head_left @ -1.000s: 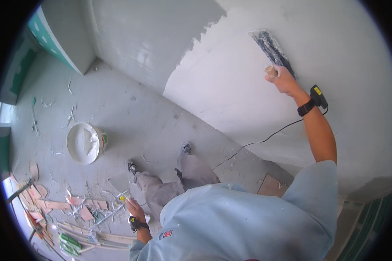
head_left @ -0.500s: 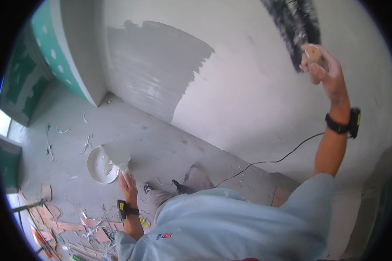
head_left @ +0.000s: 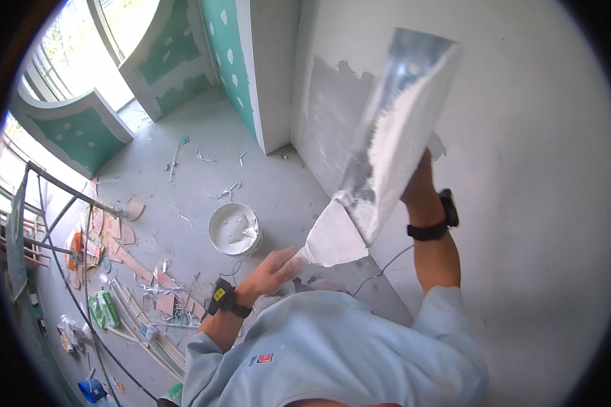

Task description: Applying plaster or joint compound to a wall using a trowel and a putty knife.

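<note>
My left hand [head_left: 275, 271] is closed round the handle of a putty knife [head_left: 336, 237], whose wide blade is coated with white joint compound. The knife's edge meets the lower end of a long steel plastering trowel [head_left: 404, 102], smeared with a thick strip of the same compound. My right hand [head_left: 421, 180] holds that trowel from behind; its blade hides most of the fingers. On the floor, beyond my left hand, stands a round white bucket [head_left: 214, 239] with compound in it. A darker grey patch [head_left: 329, 102] marks the wall behind the trowel.
The plastered wall [head_left: 523, 176] rises along my right side. Green boards [head_left: 231, 61] stand at the back. Metal scaffold bars [head_left: 68, 190], board offcuts [head_left: 132, 261] and a green bag [head_left: 103, 310] are at the left. A thin cable [head_left: 387, 264] hangs near my right arm.
My right hand has brought the trowel down from the wall, turning its blade toward me. My left hand has raised the putty knife from beside the bucket to the trowel. The view has swung left.
</note>
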The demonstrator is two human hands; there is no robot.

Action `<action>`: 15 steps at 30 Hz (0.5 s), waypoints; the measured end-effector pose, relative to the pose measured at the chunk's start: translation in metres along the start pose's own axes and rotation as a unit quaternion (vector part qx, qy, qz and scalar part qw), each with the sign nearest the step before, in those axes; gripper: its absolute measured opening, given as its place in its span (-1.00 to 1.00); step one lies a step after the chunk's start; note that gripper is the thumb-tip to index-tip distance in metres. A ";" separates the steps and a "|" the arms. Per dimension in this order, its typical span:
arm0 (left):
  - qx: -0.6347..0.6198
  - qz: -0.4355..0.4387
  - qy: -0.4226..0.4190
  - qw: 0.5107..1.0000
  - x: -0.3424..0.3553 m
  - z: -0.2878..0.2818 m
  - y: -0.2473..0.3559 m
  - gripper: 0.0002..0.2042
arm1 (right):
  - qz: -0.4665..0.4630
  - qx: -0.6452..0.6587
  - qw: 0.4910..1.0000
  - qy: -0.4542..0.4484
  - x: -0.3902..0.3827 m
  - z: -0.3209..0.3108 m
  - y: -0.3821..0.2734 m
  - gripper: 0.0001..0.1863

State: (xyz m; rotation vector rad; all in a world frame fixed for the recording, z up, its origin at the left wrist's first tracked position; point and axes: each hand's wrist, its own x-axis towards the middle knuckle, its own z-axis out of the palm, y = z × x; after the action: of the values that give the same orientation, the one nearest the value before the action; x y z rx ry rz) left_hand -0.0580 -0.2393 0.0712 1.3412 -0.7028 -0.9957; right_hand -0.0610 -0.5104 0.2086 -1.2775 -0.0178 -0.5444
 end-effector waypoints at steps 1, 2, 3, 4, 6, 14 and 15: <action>-0.012 -0.009 0.019 1.000 -0.001 0.008 0.000 -0.65 | 0.066 0.080 0.993 -0.047 0.012 -0.002 0.009 -0.53; -0.006 -0.012 0.028 1.000 0.001 0.011 0.001 -0.65 | 0.079 0.063 0.991 -0.085 0.023 0.001 0.013 -0.55; 0.020 0.000 0.070 0.997 -0.001 0.014 0.002 -0.64 | 0.111 0.098 0.985 -0.087 0.025 0.011 0.015 -0.61; 0.045 0.011 0.110 0.993 -0.005 0.015 0.003 -0.63 | 0.142 0.131 0.977 -0.086 0.024 0.019 0.016 -0.67; 0.022 0.011 0.149 0.989 -0.004 0.020 0.014 -0.61 | 0.146 0.035 0.976 -0.160 0.020 0.023 0.032 -0.77; -0.063 0.104 0.342 0.932 -0.045 0.001 0.026 -0.56 | 0.085 -0.382 0.829 -0.400 0.010 -0.034 0.093 -0.82; -0.062 0.133 0.369 0.918 -0.049 -0.001 0.026 -0.56 | 0.065 -0.394 0.846 -0.353 0.002 -0.044 0.104 -0.81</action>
State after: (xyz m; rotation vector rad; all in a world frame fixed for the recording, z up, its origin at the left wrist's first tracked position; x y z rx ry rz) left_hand -0.0740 -0.1971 0.1032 1.3337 -0.2240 -0.2568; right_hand -0.0305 -0.5324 0.1019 -2.2188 -0.3532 0.1051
